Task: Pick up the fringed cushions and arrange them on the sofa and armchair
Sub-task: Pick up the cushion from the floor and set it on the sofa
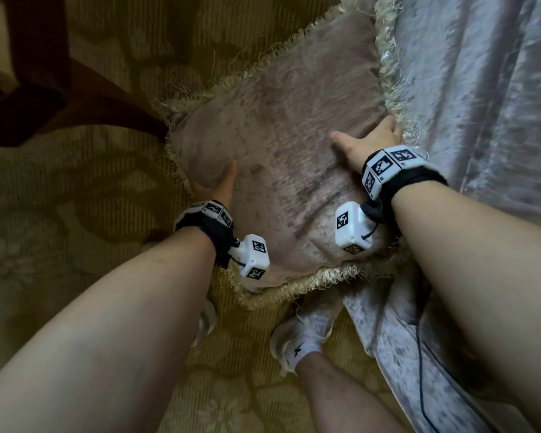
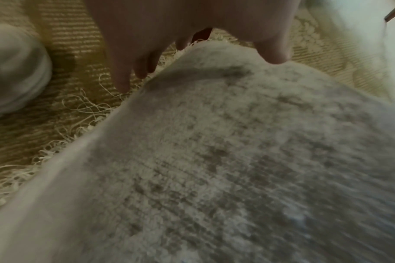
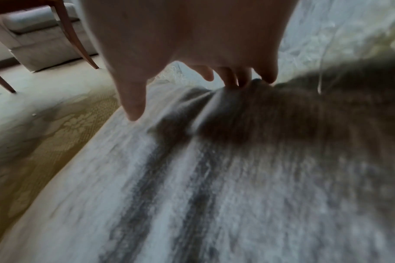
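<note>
A large taupe cushion point(image 1: 281, 145) with a pale fringe sits between both hands, over the patterned carpet and against the grey sofa fabric point(image 1: 481, 89). My left hand point(image 1: 214, 187) grips its left edge, with the thumb point(image 2: 273, 53) on the top face and the fingers point(image 2: 124, 80) down past the fringe. My right hand point(image 1: 366, 139) grips the right edge beside the sofa. Its thumb point(image 3: 133, 106) lies spread on the cushion point(image 3: 237, 178) and its fingers point(image 3: 244, 78) dig into the fabric. I cannot tell whether the cushion point(image 2: 214, 160) touches the carpet.
Yellow-green patterned carpet point(image 1: 60, 214) covers the floor. A dark wooden furniture leg point(image 1: 100, 98) stands at the upper left. My white shoes point(image 1: 303, 335) are just below the cushion. A black cable point(image 1: 420, 370) hangs along the sofa fabric. A grey upholstered seat point(image 3: 41, 35) with wooden legs stands further off.
</note>
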Tool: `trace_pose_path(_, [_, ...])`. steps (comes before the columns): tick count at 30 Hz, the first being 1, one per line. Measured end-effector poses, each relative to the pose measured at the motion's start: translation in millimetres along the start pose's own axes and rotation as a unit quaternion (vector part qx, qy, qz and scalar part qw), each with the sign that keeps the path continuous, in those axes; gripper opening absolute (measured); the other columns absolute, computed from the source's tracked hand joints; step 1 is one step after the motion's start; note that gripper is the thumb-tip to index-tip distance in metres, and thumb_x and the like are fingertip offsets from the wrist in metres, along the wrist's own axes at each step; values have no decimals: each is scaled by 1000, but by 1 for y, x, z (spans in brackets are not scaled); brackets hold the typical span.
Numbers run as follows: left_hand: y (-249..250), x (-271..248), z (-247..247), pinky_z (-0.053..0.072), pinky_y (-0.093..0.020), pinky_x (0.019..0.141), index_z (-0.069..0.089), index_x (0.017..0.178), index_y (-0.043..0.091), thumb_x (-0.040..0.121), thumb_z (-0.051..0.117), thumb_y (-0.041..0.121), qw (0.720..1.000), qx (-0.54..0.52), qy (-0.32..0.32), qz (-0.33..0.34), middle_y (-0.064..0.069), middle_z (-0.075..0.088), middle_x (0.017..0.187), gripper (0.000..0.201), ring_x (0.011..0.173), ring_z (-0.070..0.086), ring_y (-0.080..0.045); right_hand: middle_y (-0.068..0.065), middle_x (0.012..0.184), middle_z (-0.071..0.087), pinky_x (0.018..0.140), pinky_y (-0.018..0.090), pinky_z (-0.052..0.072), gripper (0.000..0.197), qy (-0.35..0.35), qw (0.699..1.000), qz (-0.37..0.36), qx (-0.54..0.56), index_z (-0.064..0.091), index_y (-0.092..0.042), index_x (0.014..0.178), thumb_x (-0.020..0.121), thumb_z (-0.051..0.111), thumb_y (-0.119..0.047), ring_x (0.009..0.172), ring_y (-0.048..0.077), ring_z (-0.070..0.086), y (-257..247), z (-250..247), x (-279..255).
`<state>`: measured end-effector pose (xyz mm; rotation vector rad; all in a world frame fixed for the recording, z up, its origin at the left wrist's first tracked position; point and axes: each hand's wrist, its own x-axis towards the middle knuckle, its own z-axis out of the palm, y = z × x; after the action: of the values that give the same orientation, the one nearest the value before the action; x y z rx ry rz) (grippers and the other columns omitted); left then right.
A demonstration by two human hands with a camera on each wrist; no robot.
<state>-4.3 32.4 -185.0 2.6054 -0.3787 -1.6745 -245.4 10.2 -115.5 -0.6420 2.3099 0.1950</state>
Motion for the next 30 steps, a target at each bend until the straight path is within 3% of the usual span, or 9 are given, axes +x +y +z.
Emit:
trace_pose_path(5, [-15,18,8,32,-50,123,25,161,19,75,78,63,999,-41,7,12,-8,34,165,110,149,38,-34,14,164,9,121,47,10,124,10,1000,13,-12,4,-9,156,70,69,-70,152,30,9,8,15,12])
trace_pose_path(10, [-14,32,8,31,-44,123,19,162,17,81,74,62,997,-81,-4,10,-9,30,166,109,151,35,-31,16,164,8,122,47,10,130,33,999,28,-5,11,-8,155,61,71,-76,153,30,5,10,18,22])
trace_pose_path(14, [-21,36,8,36,-55,120,22,161,27,21,73,95,996,-91,-17,-6,-6,38,161,164,145,43,-35,16,156,34,116,42,29,123,9,997,37,73,17,-10,151,61,76,-70,142,33,36,13,17,24])
trace_pose_path(17, [-22,35,6,28,-57,123,13,163,24,55,73,85,997,-71,-1,-17,-8,24,167,138,152,31,-36,15,150,42,110,39,33,117,15,994,35,105,16,-10,150,66,78,-63,135,33,45,14,17,16])
trace_pose_path(18, [-22,36,4,26,-58,124,9,163,23,57,72,86,998,-56,-6,-26,-9,20,169,138,153,27,-37,14,150,42,110,39,33,119,18,993,34,111,15,-10,151,65,78,-64,135,33,45,13,18,12])
trace_pose_path(22, [-22,42,-5,31,-57,121,33,158,25,17,69,98,986,-77,-132,-64,-2,44,154,162,139,45,-32,12,146,49,111,39,36,124,32,990,37,129,28,-9,148,53,79,-70,131,32,50,9,16,1])
trace_pose_path(26, [-9,4,-27,38,-48,115,44,153,21,80,55,82,972,-119,-201,-37,-4,55,144,96,129,54,-29,8,138,58,106,38,45,116,41,990,15,136,46,-9,140,47,77,-72,123,30,58,4,8,-21])
trace_pose_path(27, [-9,1,-32,36,-49,117,45,153,21,79,55,83,971,-114,-208,-44,-6,55,146,98,132,53,-31,8,136,60,105,38,46,115,48,989,10,140,48,-9,138,46,77,-72,122,29,59,3,5,-27])
trace_pose_path(30, [-14,3,-48,43,-51,111,53,148,25,43,73,93,974,-132,-180,-47,-7,61,145,127,127,59,-36,7,133,61,103,34,46,103,57,990,-10,130,49,-10,134,55,79,-69,121,28,59,1,-8,-52])
